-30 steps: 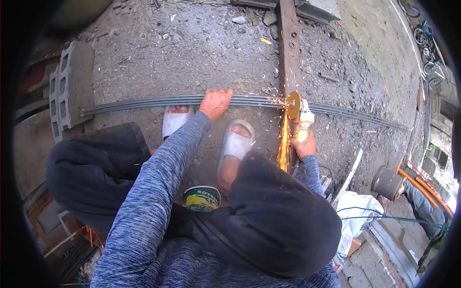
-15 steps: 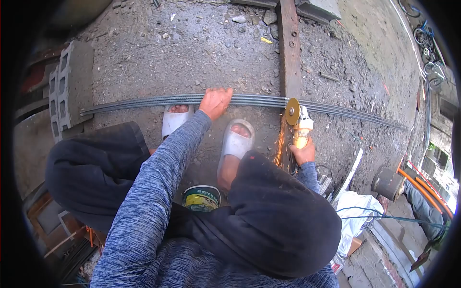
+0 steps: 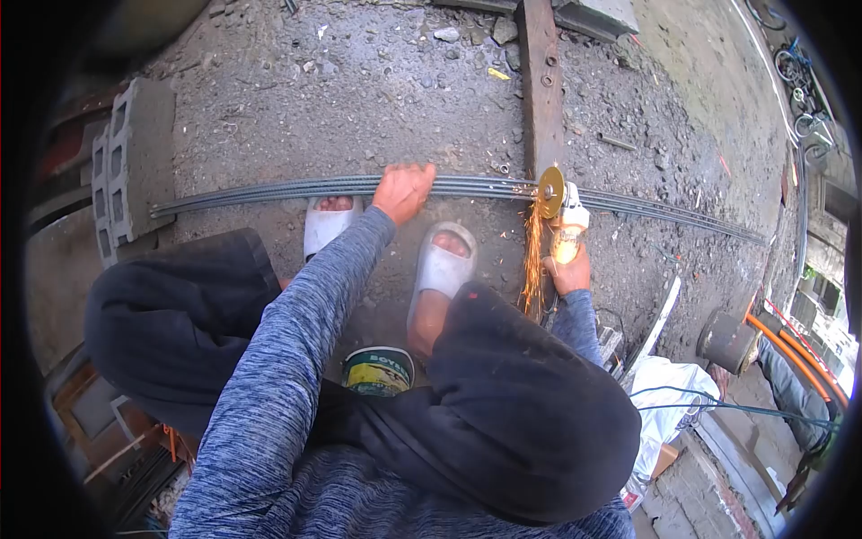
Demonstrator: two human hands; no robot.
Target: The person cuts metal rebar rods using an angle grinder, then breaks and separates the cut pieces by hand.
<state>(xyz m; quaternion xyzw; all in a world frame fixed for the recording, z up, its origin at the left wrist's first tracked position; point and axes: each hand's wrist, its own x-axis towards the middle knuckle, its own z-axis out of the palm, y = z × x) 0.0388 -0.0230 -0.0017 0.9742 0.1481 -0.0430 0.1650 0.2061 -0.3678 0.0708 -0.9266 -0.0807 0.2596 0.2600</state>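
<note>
My left hand (image 3: 404, 191) is wrapped over a bundle of thin steel rebars (image 3: 287, 189), which runs across the ground from left to right. In my right hand (image 3: 569, 271) is an angle grinder (image 3: 569, 232), fingers closed round its body. The grinder's cutting disc (image 3: 551, 191) stands upright against the rebars, where they cross a wooden beam (image 3: 542, 108). Orange sparks (image 3: 534, 269) stream from the disc down toward me. The exact point of contact is partly hidden by the disc.
My feet in white slides (image 3: 442, 269) are close below the rebars. A paint bucket (image 3: 378, 370) stands between my legs. Hollow concrete blocks (image 3: 135, 162) sit at the left, a white sack (image 3: 669, 400) and a teal cord (image 3: 745, 409) at the right. A short metal pipe (image 3: 616, 142) lies on the ground.
My right hand and the grinder have shifted slightly right and up, the disc now higher across the rebars. The spark stream is thicker. My left hand has stayed in place.
</note>
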